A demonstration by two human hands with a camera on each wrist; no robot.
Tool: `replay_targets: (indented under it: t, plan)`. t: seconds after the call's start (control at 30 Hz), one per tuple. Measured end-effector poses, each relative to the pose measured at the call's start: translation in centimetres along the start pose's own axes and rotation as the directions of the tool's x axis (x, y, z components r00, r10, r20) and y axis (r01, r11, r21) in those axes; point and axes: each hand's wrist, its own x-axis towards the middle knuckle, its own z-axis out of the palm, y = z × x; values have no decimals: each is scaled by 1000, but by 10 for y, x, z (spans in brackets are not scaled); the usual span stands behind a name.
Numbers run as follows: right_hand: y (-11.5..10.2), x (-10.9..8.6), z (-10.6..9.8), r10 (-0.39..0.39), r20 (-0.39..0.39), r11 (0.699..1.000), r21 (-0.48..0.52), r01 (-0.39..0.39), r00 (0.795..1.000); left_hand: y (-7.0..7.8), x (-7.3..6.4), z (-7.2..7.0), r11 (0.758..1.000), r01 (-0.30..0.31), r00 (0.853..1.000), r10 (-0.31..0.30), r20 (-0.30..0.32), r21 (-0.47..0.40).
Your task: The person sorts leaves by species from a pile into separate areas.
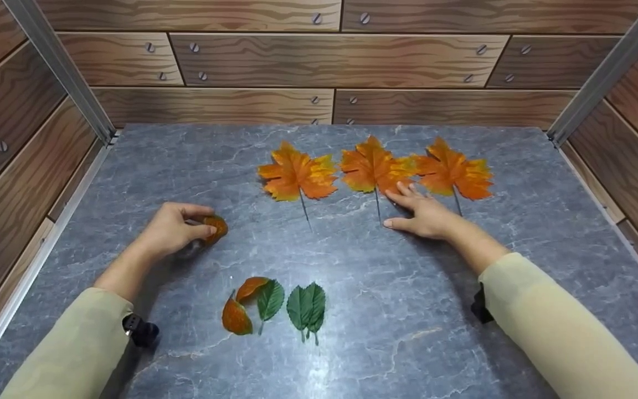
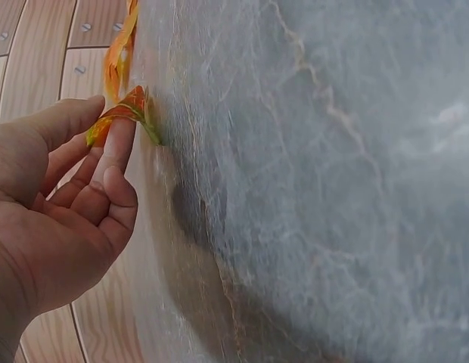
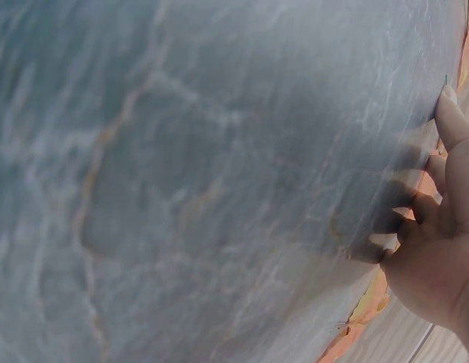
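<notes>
My left hand (image 1: 172,230) pinches a small orange-brown leaf (image 1: 216,229) between thumb and fingers at the left of the table. In the left wrist view, that leaf (image 2: 127,113) looks curved, with a greenish stem end pointing to the tabletop. My right hand (image 1: 424,213) lies with fingers spread at the lower edge of the middle orange maple leaf (image 1: 371,166), its thumb by that leaf's stem. Another maple leaf (image 1: 297,174) lies to the left and a third maple leaf (image 1: 452,169) to the right, both stems pointing toward me.
Nearer to me lie two orange-brown leaves (image 1: 236,318), one overlapping a green leaf (image 1: 271,299). Beside them is a cluster of overlapping green leaves (image 1: 306,307). The grey marbled table (image 1: 385,288) is bordered by wood-patterned panels (image 1: 252,61) at the back and sides.
</notes>
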Motion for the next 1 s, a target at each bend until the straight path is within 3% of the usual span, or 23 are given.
replay_targets:
  t: [0.57, 0.8, 1.0]
  plan:
    - [-3, -2, -1, 1, -3, 1000, 8, -1, 1000, -1, -3, 1, 999, -46, 999, 46, 26, 21]
    - [-4, -1, -1, 2, -3, 1000, 11, -2, 1000, -1, -4, -1, 999, -39, 999, 39, 35, -1]
    - [-2, -1, 0, 7, 1, 1000, 4, -7, 1000, -3, -11, -7, 995, -97, 995, 97, 31, -15]
